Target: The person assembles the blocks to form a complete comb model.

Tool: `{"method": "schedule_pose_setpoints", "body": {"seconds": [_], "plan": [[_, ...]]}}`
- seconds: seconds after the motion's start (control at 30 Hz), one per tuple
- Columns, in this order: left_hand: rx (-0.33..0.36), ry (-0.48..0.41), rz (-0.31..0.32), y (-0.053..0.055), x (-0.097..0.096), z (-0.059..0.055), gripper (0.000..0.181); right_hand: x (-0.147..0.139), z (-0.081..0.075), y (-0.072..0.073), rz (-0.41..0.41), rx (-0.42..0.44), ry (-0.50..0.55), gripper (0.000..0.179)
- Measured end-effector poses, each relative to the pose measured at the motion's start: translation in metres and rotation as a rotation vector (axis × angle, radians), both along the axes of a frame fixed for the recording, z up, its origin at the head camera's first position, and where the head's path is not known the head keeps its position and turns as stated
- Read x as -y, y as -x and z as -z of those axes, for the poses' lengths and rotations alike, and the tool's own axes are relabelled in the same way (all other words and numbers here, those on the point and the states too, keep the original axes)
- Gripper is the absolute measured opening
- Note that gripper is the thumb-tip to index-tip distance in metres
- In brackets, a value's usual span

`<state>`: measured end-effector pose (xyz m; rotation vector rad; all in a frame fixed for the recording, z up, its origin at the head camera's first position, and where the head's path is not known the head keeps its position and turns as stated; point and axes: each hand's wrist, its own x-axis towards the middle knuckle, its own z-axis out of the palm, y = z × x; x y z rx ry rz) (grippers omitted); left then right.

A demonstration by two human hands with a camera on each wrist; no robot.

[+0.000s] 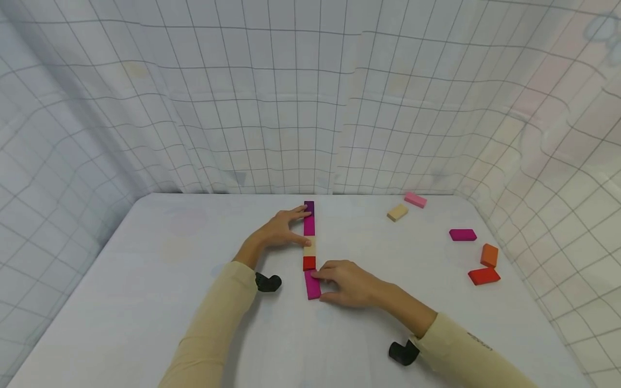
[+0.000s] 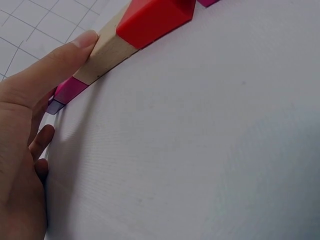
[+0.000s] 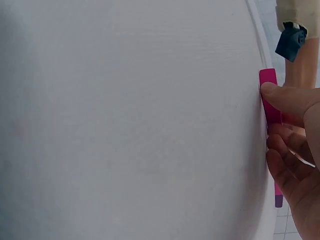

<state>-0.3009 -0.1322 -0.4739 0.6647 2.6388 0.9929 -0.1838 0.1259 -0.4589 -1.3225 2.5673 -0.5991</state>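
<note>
A straight line of blocks runs away from me: a near magenta block (image 1: 313, 285), a red block (image 1: 309, 263), a natural wood block (image 1: 310, 251), another magenta block (image 1: 309, 226) and a purple block (image 1: 309, 207). My left hand (image 1: 277, 229) spans the far part, its thumb on the wood block and its extended fingertips by the purple one. With curled fingers and thumb, my right hand (image 1: 351, 283) grips the near magenta block from its right side. That block sits slightly slanted against the red block. In the right wrist view the thumb (image 3: 287, 97) lies on it.
To the right lie loose blocks: wood (image 1: 398, 212), pink (image 1: 415, 200), magenta (image 1: 463, 235), orange (image 1: 489, 255) and red (image 1: 484, 276). The white table (image 1: 145, 302) meets a grid-patterned curtain (image 1: 271, 108) at the back and sides.
</note>
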Motion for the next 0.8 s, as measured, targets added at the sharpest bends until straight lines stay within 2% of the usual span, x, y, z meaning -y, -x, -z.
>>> {"method": "schedule_pose_setpoints", "body": {"seconds": [0.53,0.8], "plan": [[-0.01,-0.019,0.022,0.003,0.0,-0.001,0.094,0.009,0.0,-0.003,0.045,-0.05,0.02,0.05],[0.011,-0.011,0.018,0.002,0.0,-0.001,0.093,0.012,0.003,-0.005,0.064,-0.086,0.017,0.049]]}}
